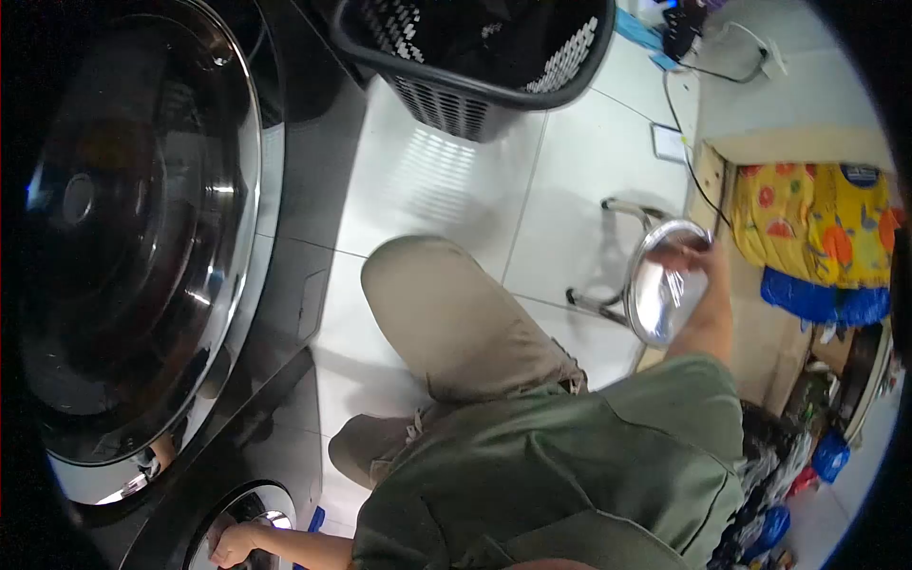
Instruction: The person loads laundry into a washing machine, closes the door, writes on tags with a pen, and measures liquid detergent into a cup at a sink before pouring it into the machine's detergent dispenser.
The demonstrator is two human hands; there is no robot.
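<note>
My right hand [699,255] is at the far rim of a small metal stool [657,304], its fingers closed on the edge of the shiny round seat. At the lower left, my left hand [234,543] is in front of a round chrome-rimmed door [275,496] on a dark machine. Its fingers are curled, and what they hold, if anything, cannot be made out. Above that hand is a second, much larger round glass door [142,237] with a chrome rim, closed on its dark machine front.
A black plastic laundry basket [475,90] with dark contents stands on the white tiled floor [551,218]. Yellow fruit-print packages [812,223] and bundled plastic bags [779,484] are at the right. A cable [676,109] runs near a small white rectangular object [669,142].
</note>
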